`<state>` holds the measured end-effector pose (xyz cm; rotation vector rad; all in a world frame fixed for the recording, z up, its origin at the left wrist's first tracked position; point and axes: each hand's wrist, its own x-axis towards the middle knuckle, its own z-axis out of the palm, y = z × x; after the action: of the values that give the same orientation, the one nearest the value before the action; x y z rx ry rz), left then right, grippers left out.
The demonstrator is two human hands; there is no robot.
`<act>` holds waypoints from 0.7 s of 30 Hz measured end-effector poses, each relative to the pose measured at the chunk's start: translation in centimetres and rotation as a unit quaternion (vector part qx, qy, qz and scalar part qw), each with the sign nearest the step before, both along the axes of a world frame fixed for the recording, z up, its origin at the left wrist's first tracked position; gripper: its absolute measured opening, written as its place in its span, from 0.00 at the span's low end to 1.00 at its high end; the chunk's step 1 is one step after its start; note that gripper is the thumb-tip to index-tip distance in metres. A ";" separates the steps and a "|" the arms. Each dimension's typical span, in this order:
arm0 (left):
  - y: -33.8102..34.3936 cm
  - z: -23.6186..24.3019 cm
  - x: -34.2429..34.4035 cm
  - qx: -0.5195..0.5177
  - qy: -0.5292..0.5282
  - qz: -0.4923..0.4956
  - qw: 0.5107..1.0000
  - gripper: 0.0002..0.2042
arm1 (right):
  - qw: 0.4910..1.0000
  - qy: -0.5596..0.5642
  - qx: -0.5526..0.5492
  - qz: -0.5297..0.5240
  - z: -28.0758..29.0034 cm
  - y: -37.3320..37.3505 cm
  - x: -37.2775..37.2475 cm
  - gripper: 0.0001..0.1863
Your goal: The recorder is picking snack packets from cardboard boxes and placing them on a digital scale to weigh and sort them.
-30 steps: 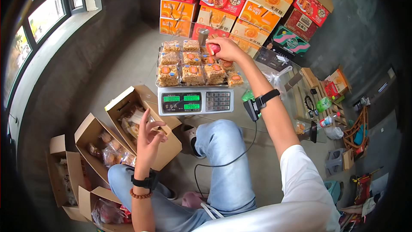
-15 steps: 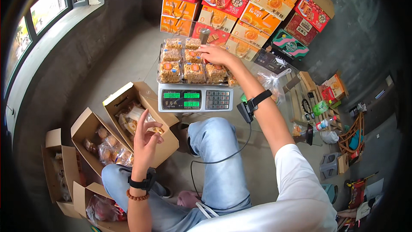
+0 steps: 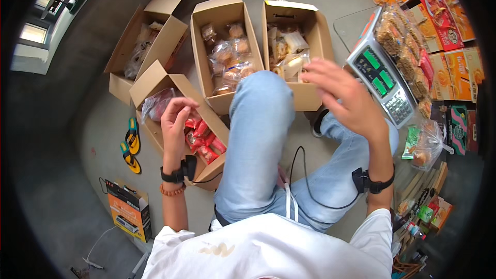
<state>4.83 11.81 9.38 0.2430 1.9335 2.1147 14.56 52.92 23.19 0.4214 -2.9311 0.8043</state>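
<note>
My left hand [image 3: 177, 121] hovers over an open carton [image 3: 218, 122] of red packets [image 3: 204, 141] and a clear bag [image 3: 155, 104], with its fingers loosely bent and apart and nothing visible in them. My right hand [image 3: 337, 90] is raised beside my bent knee, open and slightly blurred, near the rim of a carton [image 3: 320, 31] of pale bagged pastries [image 3: 291, 42]. Between that carton and a third one [image 3: 150, 13] stands another [image 3: 202, 55] full of round wrapped cakes [image 3: 235, 62]. At the right, a digital scale [image 3: 394, 102] carries packs of crumbly squares [image 3: 389, 35].
Stacked orange and red gift boxes [image 3: 448, 18] stand at the right, above a tied clear bag [image 3: 429, 150] and assorted items on wooden slats [image 3: 438, 175]. Flip-flops [image 3: 132, 142] and an orange-black box [image 3: 127, 209] lie to the left, below a window [image 3: 36, 33]. A black cable crosses my legs.
My view has swung left toward the cartons, putting the scale at the right. My right hand has left the packs on the scale and no longer shows the red packet it held earlier.
</note>
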 end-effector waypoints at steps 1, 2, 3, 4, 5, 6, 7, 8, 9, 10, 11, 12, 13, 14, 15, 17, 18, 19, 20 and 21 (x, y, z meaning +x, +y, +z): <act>-2.4 -3.9 -0.8 -0.054 -0.050 0.011 0.997 0.06 | 0.998 -0.060 -0.028 0.003 -1.3 -1.0 -0.4 0.22; -4.6 -7.9 -1.5 -0.159 -0.097 0.014 0.982 0.05 | 0.997 -0.076 -0.029 -0.002 -2.4 -1.5 -0.7 0.22; -6.5 -11.9 -1.4 -0.358 -0.088 0.015 0.929 0.06 | 0.993 -0.110 -0.025 -0.021 -3.6 -1.7 -1.0 0.22; -8.4 -15.4 -0.5 -0.472 0.023 -0.020 0.881 0.11 | 0.987 -0.155 -0.017 -0.050 -4.8 -1.7 -1.1 0.22; -9.7 -18.7 0.3 -0.523 0.028 -0.055 0.850 0.16 | 0.987 -0.158 0.001 -0.040 -5.7 -1.3 -1.2 0.23; -10.9 -21.5 1.5 -0.517 -0.017 -0.086 0.852 0.25 | 0.988 -0.148 -0.019 -0.027 -6.7 -0.9 -1.2 0.23; -11.2 -24.2 2.2 -0.548 -0.008 -0.104 0.830 0.28 | 0.987 -0.159 -0.029 -0.027 -7.5 -0.3 -1.2 0.22; -11.1 -26.6 2.9 -0.593 -0.044 -0.132 0.793 0.31 | 0.984 -0.173 -0.036 -0.039 -8.1 0.3 -1.2 0.22; -11.4 -28.3 3.6 -0.577 0.000 -0.119 0.808 0.33 | 0.986 -0.162 -0.029 -0.029 -8.8 0.6 -1.2 0.22; -11.0 -29.8 4.0 -0.572 0.010 -0.130 0.810 0.35 | 0.987 -0.156 -0.011 -0.047 -9.4 0.8 -1.2 0.22; -10.8 -30.7 4.2 -0.578 -0.025 -0.109 0.808 0.38 | 0.989 -0.144 -0.011 -0.041 -9.9 1.0 -1.4 0.22; -10.6 -31.3 4.2 -0.535 -0.050 -0.085 0.839 0.38 | 0.985 -0.167 0.009 -0.051 -10.4 1.1 -1.6 0.22; -10.4 -31.6 3.9 -0.424 -0.108 -0.056 0.898 0.35 | 0.981 -0.188 -0.004 -0.046 -10.7 1.1 -2.0 0.21; -10.3 -31.6 3.9 -0.349 -0.147 -0.038 0.925 0.31 | 0.980 -0.191 -0.015 -0.049 -10.9 1.0 -2.1 0.21; -10.6 -31.2 3.5 -0.282 -0.258 0.005 0.924 0.26 | 0.977 -0.205 0.006 -0.051 -10.9 0.8 -2.6 0.21; -11.3 -29.8 3.1 -0.442 -0.088 -0.073 0.890 0.16 | 0.976 -0.204 0.032 -0.066 -10.6 0.3 -3.0 0.17; -11.7 -28.9 2.7 -0.512 -0.067 -0.094 0.851 0.17 | 0.976 -0.198 0.038 -0.076 -10.3 -0.1 -3.1 0.15; -12.2 -27.8 2.8 -0.508 -0.013 -0.120 0.853 0.18 | 0.979 -0.189 0.021 -0.075 -9.9 -0.3 -3.1 0.15; -12.5 -26.8 2.7 -0.486 0.016 -0.124 0.865 0.18 | 0.980 -0.187 0.008 -0.070 -9.6 -0.6 -3.1 0.14; -13.0 -25.6 2.8 -0.484 0.010 -0.121 0.867 0.18 | 0.981 -0.184 -0.007 -0.063 -9.2 -0.9 -3.1 0.14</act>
<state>7.64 -1.17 -16.18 0.2655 2.5260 0.8022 11.42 52.00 13.95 0.0885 -3.2413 0.9768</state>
